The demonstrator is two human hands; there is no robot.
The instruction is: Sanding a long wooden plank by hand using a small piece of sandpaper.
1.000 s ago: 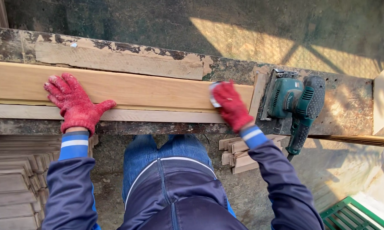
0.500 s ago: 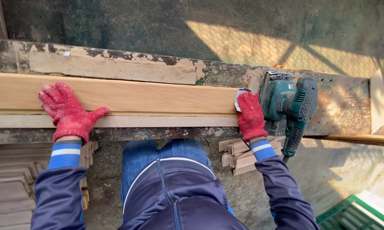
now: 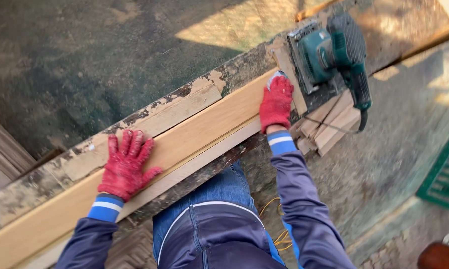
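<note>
The left hand point(image 3: 126, 167) is pressing flat with fingers spread on the long plank point(image 3: 184, 139) lying on the bench point(image 3: 30, 192), while the right hand point(image 3: 276, 103) is gripping a sanding pad point(image 3: 275, 76) at the plank's end beside the green sander point(image 3: 331, 47).

A green power sander point(image 3: 329, 50) lies idle (handle toward the wood offcuts point(image 3: 329, 124)) beside a green grate point(image 3: 446, 174).

Just one view here, a head-worn cam looking pretty much straight down past the person's chest and knees. It's tilted, so the table point(image 3: 45, 182) runs diagonally from lower left to upper right. Close range, about arm's length, with the concrete floor point(image 3: 85, 65) beyond the far edge.
</note>
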